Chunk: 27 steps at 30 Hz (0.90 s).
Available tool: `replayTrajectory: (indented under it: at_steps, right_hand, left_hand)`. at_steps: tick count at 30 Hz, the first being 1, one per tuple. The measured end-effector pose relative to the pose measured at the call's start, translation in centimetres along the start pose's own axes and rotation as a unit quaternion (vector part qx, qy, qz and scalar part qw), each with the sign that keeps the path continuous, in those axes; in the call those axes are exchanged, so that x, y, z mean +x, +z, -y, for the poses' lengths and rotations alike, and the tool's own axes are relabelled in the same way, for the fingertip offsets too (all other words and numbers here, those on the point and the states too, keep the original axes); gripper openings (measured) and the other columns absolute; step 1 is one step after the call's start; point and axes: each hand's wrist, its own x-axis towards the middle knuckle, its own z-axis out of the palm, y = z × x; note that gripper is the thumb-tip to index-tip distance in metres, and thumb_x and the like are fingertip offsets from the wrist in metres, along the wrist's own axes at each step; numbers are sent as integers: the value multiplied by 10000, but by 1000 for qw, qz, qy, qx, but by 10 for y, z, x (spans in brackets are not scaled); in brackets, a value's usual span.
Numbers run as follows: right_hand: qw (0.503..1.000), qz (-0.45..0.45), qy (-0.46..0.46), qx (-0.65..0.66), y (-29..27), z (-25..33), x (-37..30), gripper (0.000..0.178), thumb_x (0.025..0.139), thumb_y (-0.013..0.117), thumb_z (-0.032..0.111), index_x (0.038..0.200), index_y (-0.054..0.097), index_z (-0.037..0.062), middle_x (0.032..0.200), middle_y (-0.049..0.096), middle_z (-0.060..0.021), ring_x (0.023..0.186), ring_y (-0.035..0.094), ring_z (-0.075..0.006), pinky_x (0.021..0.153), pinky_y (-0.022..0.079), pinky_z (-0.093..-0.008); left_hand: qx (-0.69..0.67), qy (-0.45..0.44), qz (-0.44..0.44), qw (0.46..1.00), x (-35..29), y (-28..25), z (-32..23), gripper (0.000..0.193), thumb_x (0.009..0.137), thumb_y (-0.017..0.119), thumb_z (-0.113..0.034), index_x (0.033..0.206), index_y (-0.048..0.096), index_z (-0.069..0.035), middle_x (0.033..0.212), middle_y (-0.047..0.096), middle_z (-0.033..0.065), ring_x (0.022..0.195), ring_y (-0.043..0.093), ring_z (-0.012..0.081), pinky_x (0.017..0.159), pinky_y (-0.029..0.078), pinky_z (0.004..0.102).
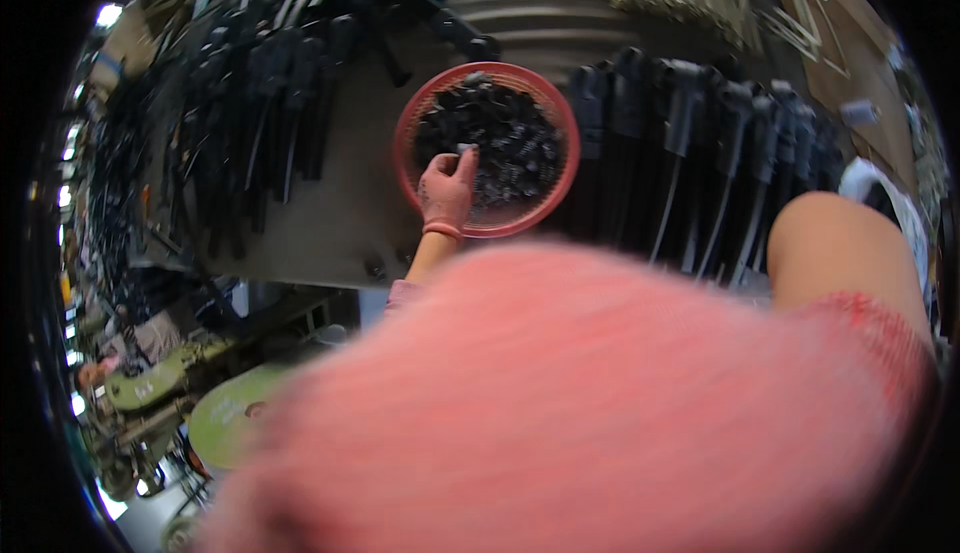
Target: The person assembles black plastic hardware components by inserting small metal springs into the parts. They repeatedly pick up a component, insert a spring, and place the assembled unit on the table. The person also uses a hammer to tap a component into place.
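While the pink-gloved left hand (447,191) hangs over a red basket (570,153) of small black pieces (515,138) on the table (330,243), its fingers curled, the gloved right hand (580,403) looms blurred near the camera; whether either hand's fingers grip anything, I cannot tell

A round red basket (571,148) is standing in the upper middle of the frame, its open top facing the camera and its inner wall looking mesh-like. Inside it, many small black pieces (505,133) are lying in a loose heap, pointing in mixed directions. Some are shining greyish; their exact shape is staying unclear.
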Motion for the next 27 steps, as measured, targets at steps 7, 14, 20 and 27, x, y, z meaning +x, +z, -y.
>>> replayTrajectory:
  at_steps: [7, 14, 20, 27]
  right_hand:
    - [978, -171, 94, 68, -1, 1, -22, 227, 921, 644, 67, 1126, 689, -20, 886, 709, -51, 645, 564, -76, 573, 418, -182]
    - [610, -381, 366, 591, 65, -80, -54, 246, 947, 699, 176, 1140, 694, 23, 900, 714, -6, 639, 560, -28, 532, 394, -156]
    - [628, -374, 415, 542, 79, -87, -65, 220, 927, 717, 165, 1099, 711, 28, 851, 688, 9, 672, 571, -23, 572, 401, -159]
    - [809, -403, 373, 212, 92, -98, -47, 207, 850, 698, -3, 1055, 727, -9, 915, 710, -83, 802, 693, -175, 738, 548, -280]
  left_hand:
    - [-409, 68, 126, 901, -74, -28, -85, 141, 972, 614, -70, 1091, 640, 0, 898, 679, 73, 760, 655, 136, 654, 571, 271]
    - [-426, 169, 234, 858, -132, -41, -143, 251, 932, 622, 61, 1183, 617, 49, 1081, 662, 89, 989, 656, 131, 922, 542, 275]
    - [-355, 150, 221, 896, -130, -39, -144, 204, 936, 629, 37, 1139, 635, 58, 1024, 685, 100, 909, 680, 143, 826, 563, 267]
    - [-271, 181, 149, 934, -128, -36, -137, 107, 949, 629, 15, 1052, 652, 33, 893, 660, 24, 766, 604, 59, 682, 526, 209]
